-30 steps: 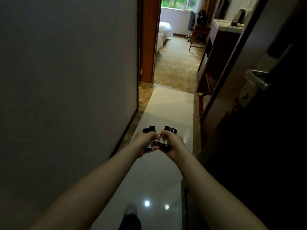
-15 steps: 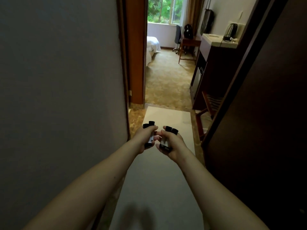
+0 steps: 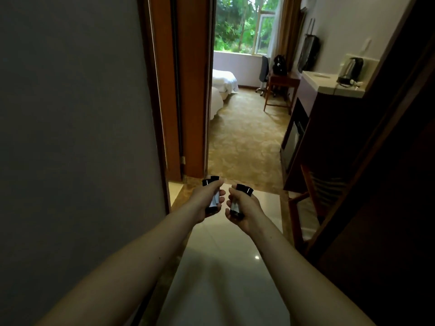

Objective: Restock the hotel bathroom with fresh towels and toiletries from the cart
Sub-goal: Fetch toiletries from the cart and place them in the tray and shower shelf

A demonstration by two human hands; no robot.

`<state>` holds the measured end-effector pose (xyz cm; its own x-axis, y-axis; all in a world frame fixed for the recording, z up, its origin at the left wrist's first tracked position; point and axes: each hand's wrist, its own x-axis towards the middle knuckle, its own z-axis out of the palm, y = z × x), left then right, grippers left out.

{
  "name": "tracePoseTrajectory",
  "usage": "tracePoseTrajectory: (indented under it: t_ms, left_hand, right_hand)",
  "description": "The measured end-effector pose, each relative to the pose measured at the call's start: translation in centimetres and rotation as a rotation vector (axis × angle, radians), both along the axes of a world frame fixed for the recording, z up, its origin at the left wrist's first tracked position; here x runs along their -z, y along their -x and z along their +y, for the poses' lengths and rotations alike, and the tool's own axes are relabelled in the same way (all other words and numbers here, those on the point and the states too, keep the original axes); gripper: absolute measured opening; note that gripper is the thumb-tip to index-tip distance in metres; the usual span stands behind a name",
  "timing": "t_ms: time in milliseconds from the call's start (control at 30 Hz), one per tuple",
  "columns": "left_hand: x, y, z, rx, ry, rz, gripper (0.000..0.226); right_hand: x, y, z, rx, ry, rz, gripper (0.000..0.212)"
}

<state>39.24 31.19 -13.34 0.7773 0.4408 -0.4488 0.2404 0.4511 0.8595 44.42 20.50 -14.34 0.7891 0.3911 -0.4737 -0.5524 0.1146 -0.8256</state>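
Both my arms reach forward over the pale tiled hallway floor (image 3: 226,278). My left hand (image 3: 204,201) grips a pair of small toiletry bottles (image 3: 214,200) with black caps and white labels; the caps stick out above my fingers. My right hand (image 3: 244,208) grips another pair of the same bottles (image 3: 235,207), caps tilted to the right. A small gap separates the two hands. No towels and no cart are in view.
A grey wall (image 3: 70,137) runs along my left up to an orange-brown door frame (image 3: 188,90). A dark wooden door (image 3: 388,184) fills the right. Ahead lie patterned carpet (image 3: 244,137), a white bed (image 3: 222,83), a desk with a chair (image 3: 280,88), and a counter with a kettle (image 3: 350,69).
I have walked forward along the hallway; the door frame and the bedroom are nearer. My hands, which were touching, have drawn slightly apart, each keeping its bottles.
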Motion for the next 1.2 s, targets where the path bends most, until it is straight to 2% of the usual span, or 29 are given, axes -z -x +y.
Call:
tracePoseTrajectory:
  t_ms: [233, 433, 800, 867, 1000, 1200]
  left_hand:
    - [-1.4, -13.7, 5.7, -0.085, -0.012, -0.034, 0.039]
    - [-1.2, -22.7, 12.1, -0.17, -0.031, -0.024, 0.019]
    - [-1.2, -42.8, 31.5, -0.264, -0.061, -0.044, 0.018]
    - [-1.2, -45.5, 34.7, -0.308, -0.088, -0.019, 0.022]
    - [-0.8, -49.9, 40.4, -0.395, -0.11, 0.016, 0.012]
    - [0.3, -55.3, 49.5, -0.524, -0.106, 0.011, 0.008]
  right_hand:
    - [-2.2, -15.3, 5.1, -0.09, 0.029, -0.071, 0.011]
    - [-2.8, -25.0, 11.9, -0.171, 0.006, -0.054, 0.007]
    - [-2.1, -45.5, 32.7, -0.208, 0.0, -0.114, 0.016]
    - [-2.1, -48.1, 35.7, -0.196, 0.002, -0.13, 0.019]
    - [-1.5, -52.6, 41.6, -0.231, 0.028, -0.097, 0.024]
    - [-0.4, -58.8, 52.4, -0.316, 0.086, -0.087, 0.021]
